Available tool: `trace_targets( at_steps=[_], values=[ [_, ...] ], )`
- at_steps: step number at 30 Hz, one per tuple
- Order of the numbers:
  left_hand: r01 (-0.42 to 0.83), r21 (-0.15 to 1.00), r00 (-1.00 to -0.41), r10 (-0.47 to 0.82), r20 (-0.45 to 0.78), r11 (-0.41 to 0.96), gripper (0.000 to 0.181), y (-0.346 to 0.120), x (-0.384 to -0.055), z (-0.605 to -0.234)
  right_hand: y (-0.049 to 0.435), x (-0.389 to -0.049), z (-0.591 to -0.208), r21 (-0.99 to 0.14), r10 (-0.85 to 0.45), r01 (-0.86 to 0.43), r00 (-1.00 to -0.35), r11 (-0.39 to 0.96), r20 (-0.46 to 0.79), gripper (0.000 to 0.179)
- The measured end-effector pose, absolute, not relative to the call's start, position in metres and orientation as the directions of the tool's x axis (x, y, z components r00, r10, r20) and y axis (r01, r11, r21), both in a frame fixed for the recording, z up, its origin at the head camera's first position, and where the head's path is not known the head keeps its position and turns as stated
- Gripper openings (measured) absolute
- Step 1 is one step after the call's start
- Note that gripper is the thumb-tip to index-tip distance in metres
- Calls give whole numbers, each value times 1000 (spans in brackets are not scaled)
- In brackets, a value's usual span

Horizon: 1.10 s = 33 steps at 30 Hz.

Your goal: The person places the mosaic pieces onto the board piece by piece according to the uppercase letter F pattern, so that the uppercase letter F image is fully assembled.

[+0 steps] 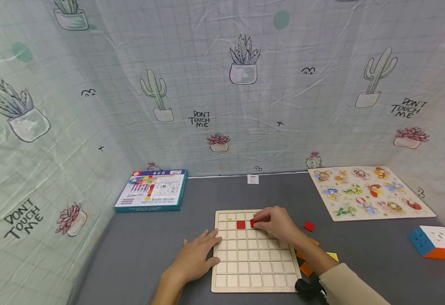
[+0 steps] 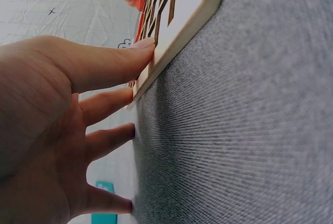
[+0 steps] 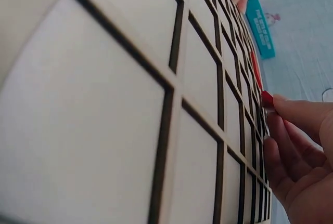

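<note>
A wooden grid board (image 1: 254,280) lies on the grey table, its square cells bounded by thin raised lines. One red square tile (image 1: 241,225) sits in a cell of the second row from the far edge. My right hand (image 1: 277,223) pinches another red tile (image 3: 267,98) between thumb and fingertips, close over the board just right of the first tile. My left hand (image 1: 194,257) lies at the board's left side with fingers spread. In the left wrist view its thumb (image 2: 117,65) rests on the board's edge, while other fingertips touch the table.
Right of the board lie a loose red tile (image 1: 309,226), several orange tiles (image 1: 306,269) and a yellow tile (image 1: 333,256), partly behind the right forearm. A black object (image 1: 305,288) is at the near right corner. Around stand a boxed set (image 1: 151,190), an insect puzzle (image 1: 371,192) and a cube (image 1: 435,241).
</note>
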State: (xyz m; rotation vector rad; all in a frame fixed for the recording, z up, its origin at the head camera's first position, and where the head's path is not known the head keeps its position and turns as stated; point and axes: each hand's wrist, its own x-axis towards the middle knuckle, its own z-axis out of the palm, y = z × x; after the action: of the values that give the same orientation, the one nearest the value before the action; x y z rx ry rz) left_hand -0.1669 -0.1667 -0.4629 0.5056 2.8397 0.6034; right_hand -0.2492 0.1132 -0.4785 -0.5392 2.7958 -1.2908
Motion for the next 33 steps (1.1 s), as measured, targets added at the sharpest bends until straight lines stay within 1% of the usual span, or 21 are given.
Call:
trace_targets(
  at_steps=[5,7,15,26,33],
  values=[
    [283,424,-924,363,-121,860,53,-166,-167,-462,106,-250,-481,-748,-280,-247,-956,616,86,15],
    [284,426,-924,364,-119,859,53,-165,-167,-462,105,-249,-481,-746,-273,-243,-958,620,86,15],
    [287,430,-923,367,-116,856,53,-165,-168,-462,103,-246,-479,-676,-311,-340,-935,654,170,16],
    [284,424,-926,360,-111,860,52,-166,-166,-462,99,-247,-482,-713,-312,-338,-934,614,175,15],
    [278,424,-927,356,-116,862,52,-165,-166,-463,100,-247,-481,-743,-295,-292,-946,602,133,16]
  ],
)
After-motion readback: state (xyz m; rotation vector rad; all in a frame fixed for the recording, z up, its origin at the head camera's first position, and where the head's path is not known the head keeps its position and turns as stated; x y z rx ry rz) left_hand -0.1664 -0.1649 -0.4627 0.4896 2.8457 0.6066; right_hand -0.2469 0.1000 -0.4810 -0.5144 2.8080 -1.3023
